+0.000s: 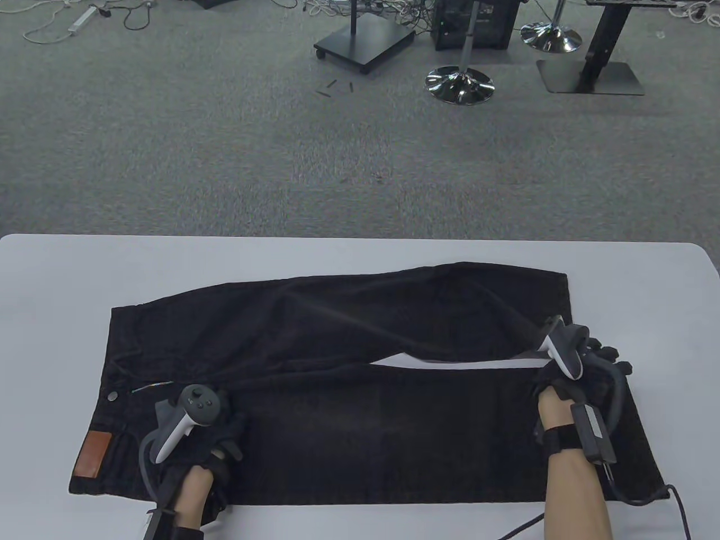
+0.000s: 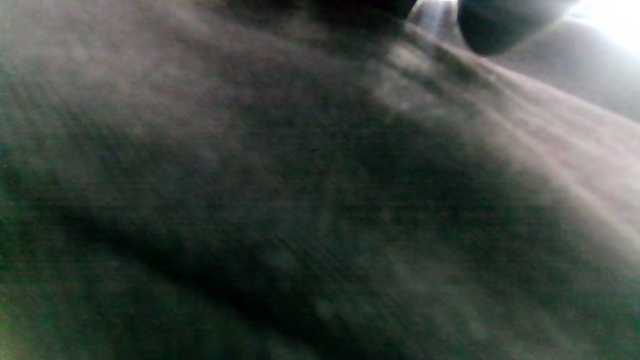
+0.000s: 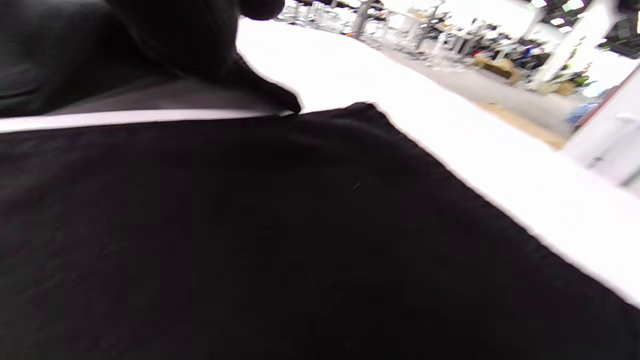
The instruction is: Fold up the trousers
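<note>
Black trousers [image 1: 360, 433] lie across the white table [image 1: 56, 281], waist at the left with a brown patch [image 1: 93, 453]. The near leg lies flat. The far leg [image 1: 394, 315] is raised at its cuff end, where my right hand [image 1: 582, 360] pinches the cuff corner, so a strip of table shows between the legs. In the right wrist view that cuff [image 3: 200, 55] hangs from my fingers above the near leg [image 3: 250, 240]. My left hand [image 1: 216, 430] rests on the trousers near the crotch. Its tracker hides the fingers. The left wrist view is blurred fabric [image 2: 300, 200].
The table's far edge [image 1: 360, 238] lies just beyond the trousers, with grey carpet past it. Stands and chair bases [image 1: 459, 85] sit far back on the floor. A cable [image 1: 675, 498] trails from my right wrist over the near-right table surface.
</note>
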Available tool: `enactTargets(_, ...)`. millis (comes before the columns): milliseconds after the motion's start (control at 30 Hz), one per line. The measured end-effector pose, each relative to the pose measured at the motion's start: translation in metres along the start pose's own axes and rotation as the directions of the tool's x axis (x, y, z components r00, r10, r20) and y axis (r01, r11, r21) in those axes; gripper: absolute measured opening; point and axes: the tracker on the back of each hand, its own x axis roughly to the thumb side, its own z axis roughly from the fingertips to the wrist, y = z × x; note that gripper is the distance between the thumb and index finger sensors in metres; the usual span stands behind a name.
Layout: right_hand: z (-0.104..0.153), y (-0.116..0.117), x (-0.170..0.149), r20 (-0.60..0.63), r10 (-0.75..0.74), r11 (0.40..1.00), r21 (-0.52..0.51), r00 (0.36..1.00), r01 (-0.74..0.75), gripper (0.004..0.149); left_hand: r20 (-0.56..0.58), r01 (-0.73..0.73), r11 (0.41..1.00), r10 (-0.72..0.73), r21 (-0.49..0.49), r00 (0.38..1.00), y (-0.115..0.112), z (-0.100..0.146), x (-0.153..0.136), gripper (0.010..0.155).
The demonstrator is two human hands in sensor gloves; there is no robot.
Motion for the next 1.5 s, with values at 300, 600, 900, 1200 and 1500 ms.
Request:
enactTargets(300,0.031,0.015,0.095,0.462,-0.261,0.963,0.058,0.848,0.264,0.063,0.009,-0.005,1.0,0.005,0.013,1.0,-0.001,0.0,-0.002,0.07)
enactTargets(600,-0.005,0.033,0.095,0.307,-0.356,0.928,0.224,0.882,0.297,0.074,0.041,-0.019,1.0,0.018,0.019,0.999,0.001,0.0,-0.008,0.067)
enactTargets(900,-0.005,0.038,0.071,0.305,-0.382,0.891,0.371,0.872,0.261,0.077,0.041,0.021,1.0,-0.021,0.016,0.999,-0.002,0.0,-0.002,0.069)
enactTargets(1200,0.008,0.053,0.062,0.315,-0.357,0.887,0.41,0.879,0.213,0.079,0.03,0.058,0.998,-0.058,0.007,0.998,-0.005,-0.001,0.002,0.072)
enactTargets(1500,0.014,0.057,0.066,0.333,-0.338,0.916,0.331,0.88,0.227,0.078,0.167,0.098,0.992,-0.084,-0.08,0.982,-0.02,0.019,0.051,0.08)
